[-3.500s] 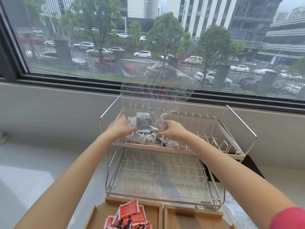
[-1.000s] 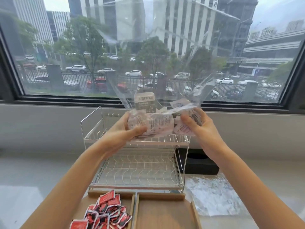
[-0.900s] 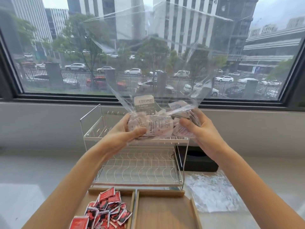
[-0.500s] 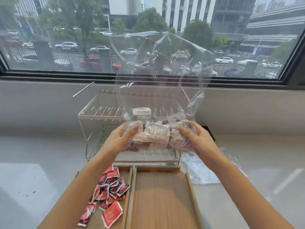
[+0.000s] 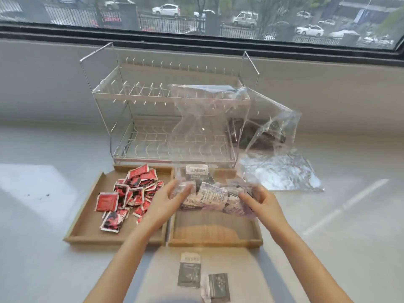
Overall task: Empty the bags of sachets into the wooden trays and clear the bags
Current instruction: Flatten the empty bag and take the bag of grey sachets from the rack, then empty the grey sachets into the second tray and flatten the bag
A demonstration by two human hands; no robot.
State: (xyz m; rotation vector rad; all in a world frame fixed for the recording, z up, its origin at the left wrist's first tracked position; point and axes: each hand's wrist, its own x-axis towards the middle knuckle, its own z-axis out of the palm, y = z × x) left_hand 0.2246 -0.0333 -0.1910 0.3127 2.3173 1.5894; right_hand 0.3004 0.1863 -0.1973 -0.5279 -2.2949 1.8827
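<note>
I hold a clear plastic bag (image 5: 207, 119) of pale pink and grey sachets (image 5: 213, 196) over the right wooden tray (image 5: 215, 236). My left hand (image 5: 167, 201) grips the bag's left side and my right hand (image 5: 261, 204) grips its right side. The bag's open top stands up in front of the rack. The left wooden tray (image 5: 87, 228) holds a heap of red sachets (image 5: 129, 194). Two dark sachets (image 5: 190, 273) lie on the counter in front of the trays.
A two-tier wire dish rack (image 5: 153, 119) stands behind the trays against the wall under the window. A flat empty clear bag (image 5: 282, 173) lies on the counter to the right, with a dark box (image 5: 269, 136) behind it.
Both hands have brought the bag of sachets down from the rack's upper tier to just above the right tray. My view has tilted downward, so the whole of both trays shows.
</note>
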